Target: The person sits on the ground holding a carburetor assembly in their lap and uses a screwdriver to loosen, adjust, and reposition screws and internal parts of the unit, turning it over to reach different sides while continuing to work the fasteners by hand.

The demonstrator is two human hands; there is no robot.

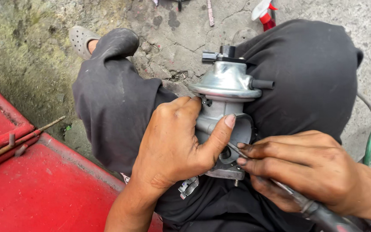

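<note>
The left hand [174, 144] is clenched around a grey metal carburettor with a domed silver cap [226, 92], held over the lap. Just right of it, the right hand [305, 165] grasps a thin dark-handled tool [318, 210], its tip at the carburettor's near opening.

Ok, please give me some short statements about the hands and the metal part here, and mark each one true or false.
1. The left hand grips the grey metal carburetor. True.
2. The right hand is empty. False: it holds a thin tool whose tip points into the carburetor's opening.
3. The carburetor lies on the concrete ground. False: it is held above the person's lap, over the dark trousers.
4. A red metal surface is at the lower left. True.
5. A spray bottle with a red and white nozzle stands at the top of the view. True.
6. The person's visible foot is bare. False: it wears a grey perforated clog.
</note>
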